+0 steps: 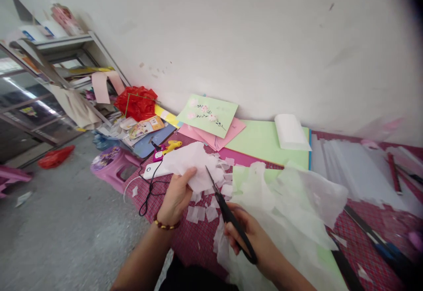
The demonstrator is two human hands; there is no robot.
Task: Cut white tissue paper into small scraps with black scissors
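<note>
My left hand (178, 196) pinches a stack of thin white tissue paper (185, 163) between thumb and fingers, above the table. Black-handled scissors (228, 214) are in my right hand (243, 229), their tips pointing up and left beside the paper's right edge. The blades look nearly closed, and I cannot tell whether they touch the sheet. Below them, several small cut pieces of white paper (196, 214) lie scattered on the red checked tablecloth (194, 242). Larger crumpled translucent sheets (280, 211) spread to the right, partly over green card.
A yellow glue gun (172, 146), a white power strip (152, 170) and a black cord (150, 194) lie at the left. Behind are a green card with flowers (211, 114), pink paper (231, 133) and a white pad (291, 131). A purple stool (114, 167) stands left of the table.
</note>
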